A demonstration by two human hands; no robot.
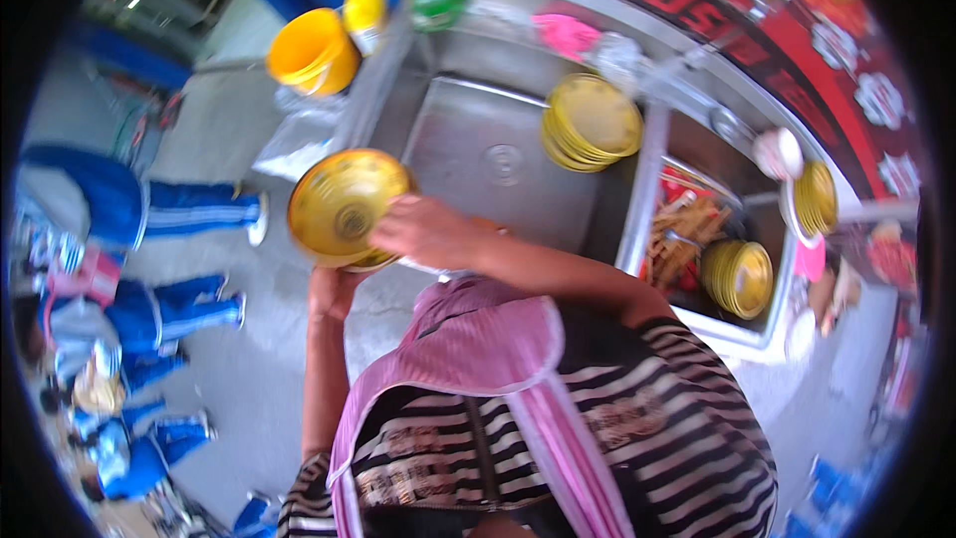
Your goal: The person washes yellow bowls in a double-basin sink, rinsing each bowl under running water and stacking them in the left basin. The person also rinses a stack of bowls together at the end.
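My left hand [336, 288] grips a yellow bowl [328, 217] from below, at the left of the metal sink. A second rim shows under that bowl, so it seems stacked. My right hand [426, 232] is at the bowl's right side, its fingers reaching over the rim; whether they grip it is blurred. The large sink basin [500, 202] lies beyond my right forearm, with a stack of yellow bowls [594, 119] in its far right corner. More stacked yellow bowls [739, 280] lie tilted in the smaller basin, beside a heap of wooden chopsticks [683, 235].
An orange bucket [314, 52] and a yellow pump bottle [364, 7] stand left of the sink. A green bottle [435, 4], a pink cloth [565, 36] and a clear plastic bag [618, 57] lie along the back ledge. Several people in blue trousers [202, 209] are at the left.
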